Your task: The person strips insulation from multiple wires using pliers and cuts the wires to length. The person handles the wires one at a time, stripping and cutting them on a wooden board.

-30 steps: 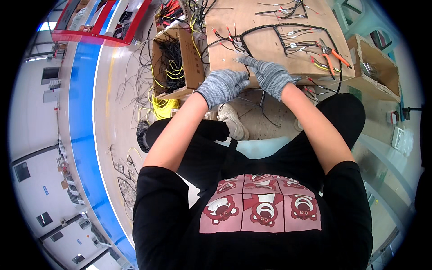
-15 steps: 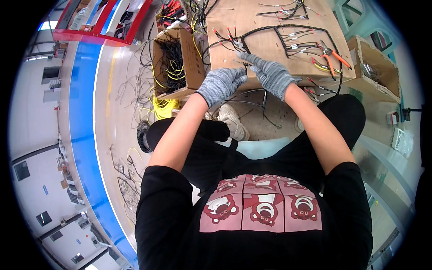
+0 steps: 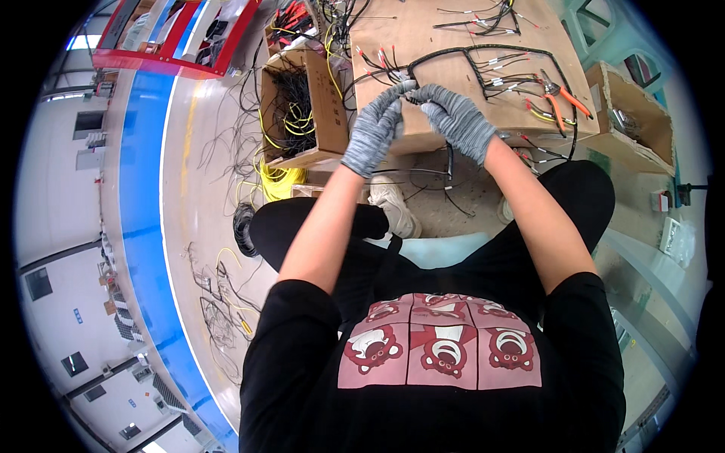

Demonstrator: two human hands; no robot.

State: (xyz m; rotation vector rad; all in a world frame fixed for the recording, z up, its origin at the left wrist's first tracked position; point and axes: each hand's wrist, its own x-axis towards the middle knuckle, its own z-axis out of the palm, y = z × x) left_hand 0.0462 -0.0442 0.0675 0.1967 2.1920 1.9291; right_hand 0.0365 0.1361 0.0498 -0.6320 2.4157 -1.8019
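Both my hands wear grey knitted gloves. At the near left part of the wooden worktop, my left hand (image 3: 377, 130) is closed, its fingertips pinching the black wire harness (image 3: 438, 54) near a branch point. My right hand (image 3: 458, 121) meets it there from the right, thumb and fingers pressed together on the same spot. The fingers hide the exact piece of harness between them. Just beyond, thin black wire ends (image 3: 384, 60) with red tips fan out. Orange-handled cutters (image 3: 557, 94) lie to the right, over the harness.
The wooden worktop (image 3: 377, 29) carries another wire bundle (image 3: 502, 16) at the back. A cardboard box of black wires (image 3: 291, 106) stands at its left, another cardboard box (image 3: 630, 113) at its right. Coiled yellow cable (image 3: 279, 181) and loose wires lie on the floor. A red rack (image 3: 162, 60) stands far left.
My left hand has moved forward and turned more upright, its fingertips now beside those of my right hand. My right hand has barely moved, its fingers curling in closer. The cutters stay put.
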